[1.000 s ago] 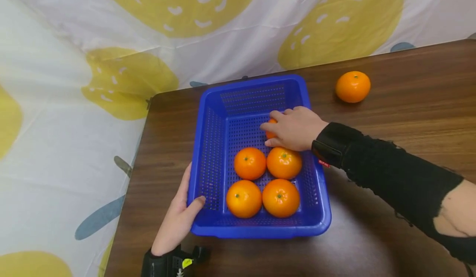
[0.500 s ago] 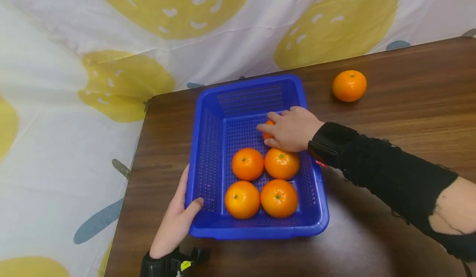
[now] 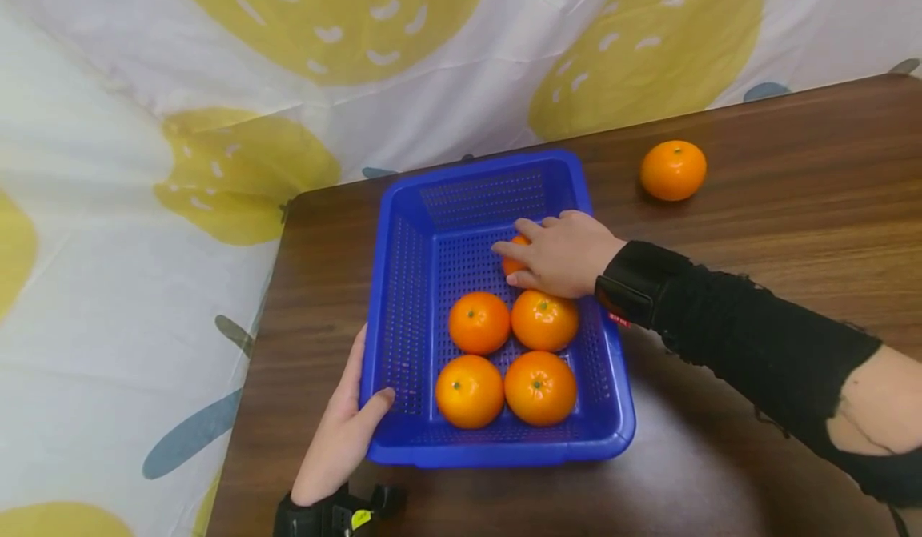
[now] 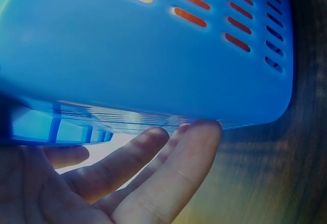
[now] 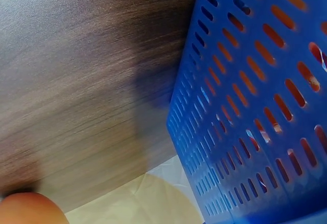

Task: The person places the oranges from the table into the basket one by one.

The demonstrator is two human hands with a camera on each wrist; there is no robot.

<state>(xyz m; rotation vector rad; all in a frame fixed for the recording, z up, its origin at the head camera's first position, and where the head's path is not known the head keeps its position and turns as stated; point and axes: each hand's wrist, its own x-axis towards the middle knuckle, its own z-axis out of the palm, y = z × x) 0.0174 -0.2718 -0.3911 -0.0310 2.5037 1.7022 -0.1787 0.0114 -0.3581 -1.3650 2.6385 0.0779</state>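
Observation:
A blue plastic basket with slotted walls stands on the table. My left hand grips its near left side, thumb over the rim; in the left wrist view the fingers lie against the outer wall. Reaching over the right rim, my right hand holds an orange inside the basket, mostly covered by the fingers. Several other oranges sit in the near half: one beside another, and a front pair of a left orange and a right orange.
One more orange lies on the brown wooden table, to the right of the basket near the back edge. A white cloth with yellow fruit print hangs behind and to the left. The right wrist view shows the basket's slotted outer wall.
The head view has shifted slightly. My right hand and its orange have edged a little left inside the basket, and more of the orange shows. My left hand keeps its hold.

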